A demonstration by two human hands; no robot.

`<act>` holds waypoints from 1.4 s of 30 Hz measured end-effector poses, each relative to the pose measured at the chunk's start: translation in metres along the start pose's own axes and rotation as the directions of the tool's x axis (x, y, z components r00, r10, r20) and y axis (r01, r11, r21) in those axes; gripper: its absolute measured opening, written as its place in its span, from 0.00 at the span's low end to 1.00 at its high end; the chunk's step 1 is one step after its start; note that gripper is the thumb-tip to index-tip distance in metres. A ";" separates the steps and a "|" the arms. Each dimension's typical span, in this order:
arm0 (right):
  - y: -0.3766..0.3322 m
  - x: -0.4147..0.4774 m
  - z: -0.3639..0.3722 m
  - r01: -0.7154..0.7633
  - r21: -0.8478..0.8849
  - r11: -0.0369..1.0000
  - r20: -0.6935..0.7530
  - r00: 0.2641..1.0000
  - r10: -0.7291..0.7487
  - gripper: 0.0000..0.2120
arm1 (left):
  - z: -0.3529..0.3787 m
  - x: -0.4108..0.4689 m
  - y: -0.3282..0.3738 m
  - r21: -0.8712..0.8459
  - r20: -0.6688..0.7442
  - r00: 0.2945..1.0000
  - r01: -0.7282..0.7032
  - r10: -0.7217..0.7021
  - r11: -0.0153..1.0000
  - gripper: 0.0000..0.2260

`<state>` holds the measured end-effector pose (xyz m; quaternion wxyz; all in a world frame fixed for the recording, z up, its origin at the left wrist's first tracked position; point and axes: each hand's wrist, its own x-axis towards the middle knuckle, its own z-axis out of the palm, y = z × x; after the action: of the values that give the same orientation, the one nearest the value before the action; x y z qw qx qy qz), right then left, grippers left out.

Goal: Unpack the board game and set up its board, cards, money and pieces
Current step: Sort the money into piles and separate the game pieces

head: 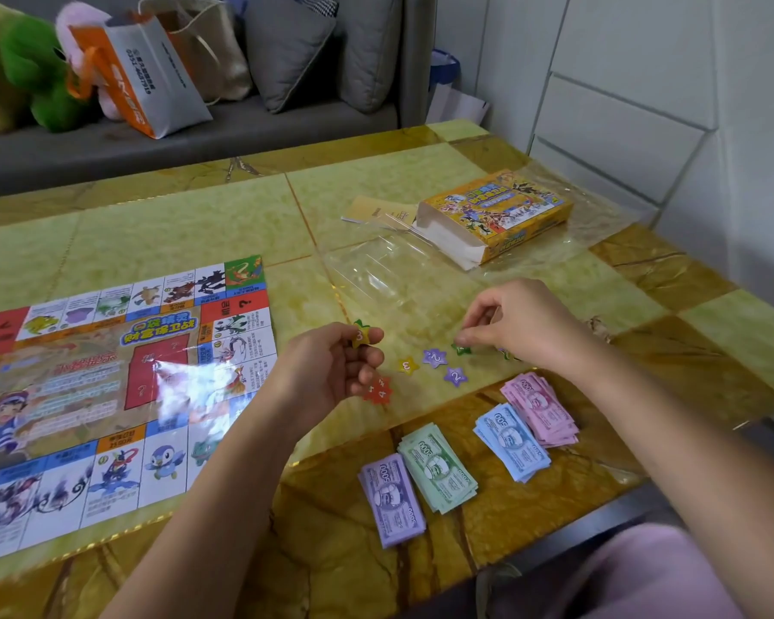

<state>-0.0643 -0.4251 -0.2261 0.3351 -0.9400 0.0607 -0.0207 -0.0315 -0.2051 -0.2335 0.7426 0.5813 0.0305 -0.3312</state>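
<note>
This is a home living room. Along the top of the frame a grey sofa (251,127) carries grey cushions (287,51), a green and yellow plush toy (23,64), a pink plush toy (77,20) and a white and orange shopping bag (148,78), with a white tiled wall (644,82) at the upper right. A low table (197,225) with a glossy green and amber stone-pattern top fills the middle and lower frame, spread with a colourful game board (108,386) at the left, stacks of play money (465,457) at the lower centre and an open yellow game box (501,216) at the upper right.
</note>
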 end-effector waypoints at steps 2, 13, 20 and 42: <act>-0.004 -0.006 -0.002 0.020 -0.027 0.999 0.085 0.996 -0.018 0.09 | 0.000 0.000 0.000 0.007 0.007 1.000 -0.010 0.010 1.000 0.14; -0.010 -0.015 0.010 0.023 -0.102 0.994 0.244 0.970 0.003 0.11 | 0.000 0.002 -0.004 0.039 0.018 1.000 -0.017 0.016 0.999 0.13; -0.020 -0.013 0.008 0.029 -0.128 0.991 0.299 0.954 0.011 0.07 | 0.000 0.001 -0.004 0.038 0.023 1.000 -0.016 0.015 0.999 0.13; -0.027 -0.018 0.007 0.039 -0.211 0.977 0.310 0.950 0.029 0.09 | 0.000 0.000 -0.005 0.044 0.028 0.999 -0.029 0.028 0.999 0.13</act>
<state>-0.0788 -0.3972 -0.2145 0.2369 -0.9623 0.0066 0.1337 -0.0341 -0.2053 -0.2374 0.7345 0.5933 0.0047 -0.3293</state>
